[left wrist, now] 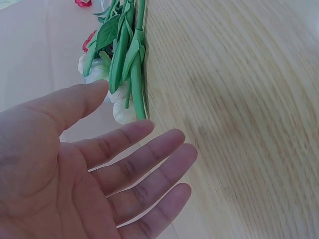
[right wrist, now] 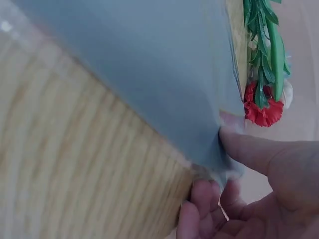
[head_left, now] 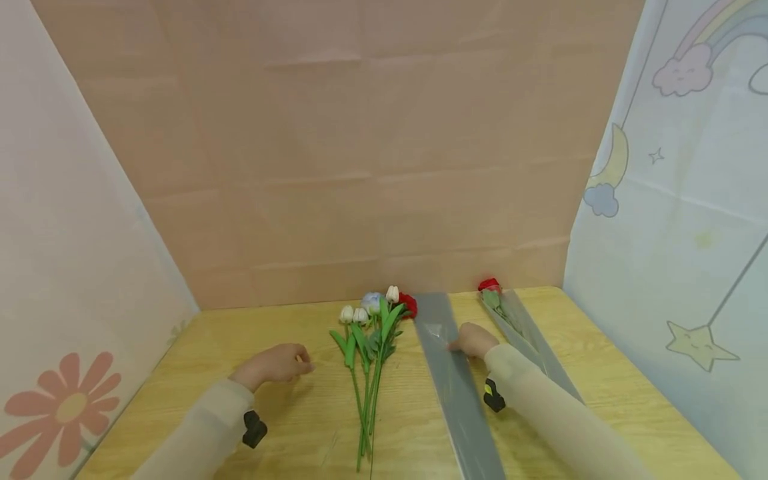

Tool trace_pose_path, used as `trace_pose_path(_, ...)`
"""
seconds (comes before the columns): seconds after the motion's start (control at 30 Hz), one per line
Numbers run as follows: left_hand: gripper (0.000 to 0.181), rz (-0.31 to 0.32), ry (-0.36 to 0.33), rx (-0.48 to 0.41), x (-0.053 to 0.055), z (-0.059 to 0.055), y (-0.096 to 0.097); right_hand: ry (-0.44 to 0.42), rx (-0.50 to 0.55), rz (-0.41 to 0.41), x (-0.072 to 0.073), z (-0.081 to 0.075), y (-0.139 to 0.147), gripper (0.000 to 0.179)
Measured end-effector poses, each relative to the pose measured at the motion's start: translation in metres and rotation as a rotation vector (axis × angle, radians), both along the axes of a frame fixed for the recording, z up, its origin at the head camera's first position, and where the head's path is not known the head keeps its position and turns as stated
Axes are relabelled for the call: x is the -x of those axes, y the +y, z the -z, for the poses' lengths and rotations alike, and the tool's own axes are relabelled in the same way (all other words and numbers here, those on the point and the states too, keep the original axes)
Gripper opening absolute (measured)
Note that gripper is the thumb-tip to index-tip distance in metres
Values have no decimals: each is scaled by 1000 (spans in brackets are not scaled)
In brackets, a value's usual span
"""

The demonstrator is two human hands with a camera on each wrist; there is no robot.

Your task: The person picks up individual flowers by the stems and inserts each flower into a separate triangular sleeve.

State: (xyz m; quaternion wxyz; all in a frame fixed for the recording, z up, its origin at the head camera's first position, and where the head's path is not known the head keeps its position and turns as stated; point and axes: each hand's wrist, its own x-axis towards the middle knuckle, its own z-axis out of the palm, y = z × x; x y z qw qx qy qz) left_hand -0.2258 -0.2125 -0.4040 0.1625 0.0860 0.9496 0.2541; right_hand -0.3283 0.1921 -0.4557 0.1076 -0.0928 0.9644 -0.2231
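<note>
lower left, the left hand hangs with fingers loosely spread, holding nothing. right of centre, the right hand pinches the grey plastic flower sleeve, which runs to the bottom edge; a lopsided pinch might crease it. the right wrist view shows several fingertips at its edge that the head view hides.

The wrapper looks smooth, glossy, probably plastic; the table, wood-grained.
</note>
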Motion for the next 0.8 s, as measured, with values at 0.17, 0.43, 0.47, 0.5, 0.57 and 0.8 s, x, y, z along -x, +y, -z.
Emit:
trace_pose_path(0.17, 28, 1, -2, -2, 0, 0, 1, 21, 109, -16, 1, -8, 10, 26)
trace_pose_path(0.43, 26, 4, 10, 5, 4, -1, 2, 238, 226, -177, 1, -72, 18, 28)
trace_pose_path(0.47, 27, 5, 14, -5, 5, -1, 2, 252, 264, -205, 0, -83, 17, 31)
trace_pose_path(0.5, 28, 8, 13, -26, 5, -1, 3, 259, 314, -233, 0, -94, 15, 31)
trace_pose_path(0.57, 31, 37, -2, -130, 7, -2, 7, 251, 404, -289, -1, -114, 11, 37)
trace_pose_path(0.8, 53, 280, -197, -784, 12, -17, 78, 158, 496, -429, -7, -162, -15, 47)
